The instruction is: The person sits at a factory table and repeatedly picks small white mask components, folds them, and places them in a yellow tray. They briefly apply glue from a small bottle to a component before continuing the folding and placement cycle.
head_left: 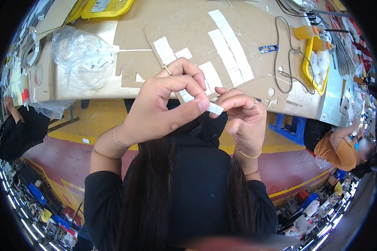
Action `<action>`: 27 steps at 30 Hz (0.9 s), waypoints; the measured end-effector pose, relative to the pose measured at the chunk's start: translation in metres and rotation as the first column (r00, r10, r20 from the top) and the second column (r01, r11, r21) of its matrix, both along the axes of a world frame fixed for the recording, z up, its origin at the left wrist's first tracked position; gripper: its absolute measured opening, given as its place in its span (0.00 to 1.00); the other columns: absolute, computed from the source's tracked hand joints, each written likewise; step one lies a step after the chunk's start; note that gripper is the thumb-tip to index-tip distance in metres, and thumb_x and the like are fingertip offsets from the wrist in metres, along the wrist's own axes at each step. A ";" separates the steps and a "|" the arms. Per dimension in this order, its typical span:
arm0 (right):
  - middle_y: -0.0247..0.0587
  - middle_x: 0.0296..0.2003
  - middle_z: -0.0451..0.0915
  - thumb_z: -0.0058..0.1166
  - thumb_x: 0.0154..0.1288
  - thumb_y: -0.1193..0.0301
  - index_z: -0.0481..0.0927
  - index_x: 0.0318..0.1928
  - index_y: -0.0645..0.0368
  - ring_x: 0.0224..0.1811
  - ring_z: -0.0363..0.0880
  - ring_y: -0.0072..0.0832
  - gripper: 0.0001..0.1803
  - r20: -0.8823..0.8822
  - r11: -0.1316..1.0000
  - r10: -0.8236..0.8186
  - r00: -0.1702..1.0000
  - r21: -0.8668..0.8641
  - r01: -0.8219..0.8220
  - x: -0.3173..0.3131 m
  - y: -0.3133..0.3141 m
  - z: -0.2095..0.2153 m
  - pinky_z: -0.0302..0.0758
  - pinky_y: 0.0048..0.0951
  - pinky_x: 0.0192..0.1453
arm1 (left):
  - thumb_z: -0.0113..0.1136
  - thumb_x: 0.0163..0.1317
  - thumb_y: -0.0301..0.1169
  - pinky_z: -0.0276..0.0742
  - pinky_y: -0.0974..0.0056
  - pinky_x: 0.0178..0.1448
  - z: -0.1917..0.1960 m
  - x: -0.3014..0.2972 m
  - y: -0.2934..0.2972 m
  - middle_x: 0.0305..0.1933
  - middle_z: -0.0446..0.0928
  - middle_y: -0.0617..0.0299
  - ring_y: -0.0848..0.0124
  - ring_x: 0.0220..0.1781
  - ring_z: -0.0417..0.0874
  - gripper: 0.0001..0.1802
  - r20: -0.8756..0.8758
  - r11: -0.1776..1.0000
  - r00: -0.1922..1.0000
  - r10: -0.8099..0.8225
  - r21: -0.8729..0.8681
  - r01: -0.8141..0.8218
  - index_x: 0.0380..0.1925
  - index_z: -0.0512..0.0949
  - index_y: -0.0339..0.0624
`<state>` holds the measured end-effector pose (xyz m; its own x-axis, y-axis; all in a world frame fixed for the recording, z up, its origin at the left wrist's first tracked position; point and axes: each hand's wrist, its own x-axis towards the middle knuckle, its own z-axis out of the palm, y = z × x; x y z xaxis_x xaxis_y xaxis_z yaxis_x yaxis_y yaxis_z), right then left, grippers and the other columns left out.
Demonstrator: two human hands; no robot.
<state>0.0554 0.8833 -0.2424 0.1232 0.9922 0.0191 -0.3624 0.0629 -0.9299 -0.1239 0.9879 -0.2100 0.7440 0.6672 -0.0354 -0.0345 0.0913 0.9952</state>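
Between the thumb and index finger of my left hand is a small white label-like piece, its free end pointing right. My right hand is close beside it, fingers bent and thumb apart from them. A right fingertip lies at the piece's upper edge; whether it presses on it I cannot make out. Beyond the hands, a cardboard sheet on the table carries rows of similar white pieces. Shorter groups of white pieces lie left of the long rows, partly covered by my left hand.
A clear plastic bag lies on the table's left. At right are a blue cutter-like tool, a grey cord, an orange-yellow bottle and a yellow tray. A blue stool stands below the table. Other people sit at both sides.
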 end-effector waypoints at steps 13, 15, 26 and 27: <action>0.38 0.32 0.82 0.65 0.58 0.78 0.80 0.31 0.64 0.38 0.77 0.24 0.05 0.366 0.995 -0.085 0.927 -0.021 0.100 -0.005 0.010 -0.011 0.72 0.27 0.46 | 0.63 0.57 0.26 0.70 0.65 0.52 -0.005 -0.012 0.024 0.39 0.76 0.61 0.67 0.47 0.77 0.03 -0.241 0.885 0.961 -0.136 0.408 0.227 0.31 0.82 0.41; 0.39 0.33 0.82 0.65 0.58 0.78 0.81 0.32 0.63 0.37 0.77 0.24 0.05 0.541 0.991 -0.106 0.834 -0.009 0.132 -0.008 0.019 -0.024 0.72 0.25 0.45 | 0.63 0.58 0.29 0.71 0.64 0.48 -0.019 -0.010 0.040 0.37 0.77 0.59 0.65 0.44 0.78 0.05 -0.362 0.828 0.930 -0.067 0.499 0.254 0.31 0.82 0.40; 0.39 0.38 0.82 0.66 0.58 0.75 0.83 0.42 0.61 0.38 0.80 0.26 0.10 0.700 0.944 -0.244 0.671 0.012 0.330 0.007 0.014 -0.044 0.72 0.27 0.49 | 0.61 0.60 0.40 0.67 0.51 0.56 -0.133 -0.047 0.256 0.44 0.83 0.62 0.60 0.46 0.80 0.10 -0.138 0.179 0.296 0.945 0.977 -0.116 0.34 0.87 0.50; 0.39 0.38 0.82 0.65 0.59 0.74 0.84 0.42 0.61 0.38 0.80 0.27 0.10 0.717 0.943 -0.245 0.652 0.020 0.332 0.007 0.015 -0.045 0.72 0.27 0.50 | 0.61 0.60 0.40 0.67 0.51 0.56 -0.143 -0.050 0.264 0.45 0.83 0.62 0.59 0.48 0.80 0.10 -0.181 0.187 0.208 0.961 0.982 -0.012 0.34 0.87 0.51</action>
